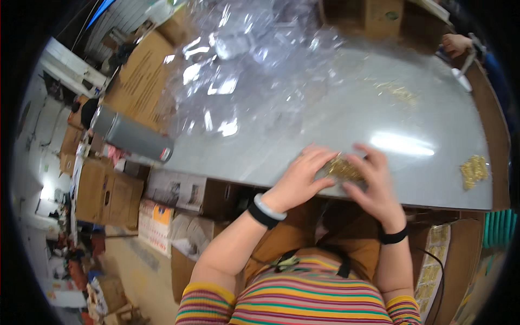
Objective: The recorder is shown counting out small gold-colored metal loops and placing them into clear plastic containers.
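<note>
Striped shirt (311, 295); both hands (304, 176) (377, 184) flank golden pieces (343, 168).

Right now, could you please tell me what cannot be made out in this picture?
Head view, golden pile: its sides, partly covered by the left hand and right hand.
Head view, far golden scatter: each piece's shape, too small.
Head view, co-worker's hand: most of that person, cut off by the rim.
Head view, clear plastic heap: separate pieces, lost in glare.

Place: workshop, apparently for packing | cardboard boxes (89, 189) | grey worktable (325, 119) | heaped clear plastic packaging (244, 59) | gold-coloured pieces (342, 166)
</note>
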{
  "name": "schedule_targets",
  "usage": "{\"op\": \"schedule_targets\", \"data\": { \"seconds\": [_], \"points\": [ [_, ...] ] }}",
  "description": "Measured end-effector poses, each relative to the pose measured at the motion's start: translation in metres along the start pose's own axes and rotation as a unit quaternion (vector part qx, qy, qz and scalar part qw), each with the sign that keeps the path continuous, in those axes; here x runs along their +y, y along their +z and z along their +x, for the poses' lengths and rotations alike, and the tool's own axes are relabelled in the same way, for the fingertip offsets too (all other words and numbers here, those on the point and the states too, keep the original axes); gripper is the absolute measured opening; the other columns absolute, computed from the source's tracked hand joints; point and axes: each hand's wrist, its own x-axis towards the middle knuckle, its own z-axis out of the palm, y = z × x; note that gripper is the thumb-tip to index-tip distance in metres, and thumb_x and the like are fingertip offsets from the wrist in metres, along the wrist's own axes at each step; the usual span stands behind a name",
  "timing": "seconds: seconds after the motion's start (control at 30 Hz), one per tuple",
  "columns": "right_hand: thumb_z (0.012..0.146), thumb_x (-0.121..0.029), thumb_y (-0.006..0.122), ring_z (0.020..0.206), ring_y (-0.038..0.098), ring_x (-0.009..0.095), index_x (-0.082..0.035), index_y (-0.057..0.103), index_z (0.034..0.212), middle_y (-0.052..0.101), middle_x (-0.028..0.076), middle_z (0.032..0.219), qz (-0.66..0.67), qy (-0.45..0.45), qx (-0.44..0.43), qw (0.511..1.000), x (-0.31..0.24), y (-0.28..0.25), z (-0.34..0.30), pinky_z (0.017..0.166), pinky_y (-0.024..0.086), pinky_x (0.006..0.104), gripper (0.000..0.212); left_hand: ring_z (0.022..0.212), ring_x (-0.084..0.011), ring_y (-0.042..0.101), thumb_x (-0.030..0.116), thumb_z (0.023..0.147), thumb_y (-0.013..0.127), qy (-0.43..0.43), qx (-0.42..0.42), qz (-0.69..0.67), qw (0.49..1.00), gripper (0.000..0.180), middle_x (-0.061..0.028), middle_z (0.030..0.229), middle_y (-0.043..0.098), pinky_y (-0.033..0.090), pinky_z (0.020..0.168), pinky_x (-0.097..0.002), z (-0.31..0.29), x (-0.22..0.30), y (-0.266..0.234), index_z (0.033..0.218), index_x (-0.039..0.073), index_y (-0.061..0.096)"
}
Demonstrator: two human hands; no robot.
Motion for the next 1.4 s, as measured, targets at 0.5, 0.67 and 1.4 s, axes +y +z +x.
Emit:
{"op": "schedule_targets", "data": {
  "seconds": [0.5, 0.67, 1.4],
  "points": [
    [0.098, -0.022, 0.063, 0.098, 0.067, 0.033, -0.003, 0.069, 0.114, 0.067, 0.015, 0.107, 0.365, 0.066, -0.385, 0.845, -0.071, 0.069, -0.089, 0.085, 0.053, 0.0388, 0.025, 0.117, -0.0343, 0.058, 0.015, 0.081, 0.078, 0.025, 0.025, 0.012, 0.999, 0.053, -0.0155, 0.123, 0.063, 0.035, 0.116, -0.0473, 0.001, -0.005, 0.005, 0.129, 0.004, 0.060],
    [0.096, -0.011, 0.063, 0.098, 0.066, 0.032, -0.001, 0.069, 0.110, 0.068, 0.015, 0.104, 0.379, 0.001, -0.496, 0.781, -0.074, 0.092, -0.099, 0.087, 0.053, 0.0376, 0.018, 0.114, -0.0348, 0.058, 0.016, 0.081, 0.077, 0.064, 0.041, 0.016, 0.997, 0.049, -0.0164, 0.120, 0.064, 0.040, 0.109, -0.0444, -0.001, -0.012, 0.006, 0.126, 0.002, 0.062],
    [0.090, -0.030, 0.072, 0.143, 0.035, 0.042, -0.002, 0.037, 0.150, 0.035, 0.020, 0.157, -0.060, 0.117, -0.065, 0.989, -0.026, -0.003, -0.021, 0.117, 0.031, 0.0493, 0.074, 0.114, -0.0384, 0.055, 0.014, 0.080, 0.078, -0.005, 0.130, 0.103, 0.986, 0.047, -0.0170, 0.119, 0.061, 0.045, 0.098, -0.0453, -0.010, 0.018, 0.003, 0.123, 0.003, 0.063]
  ]
}}
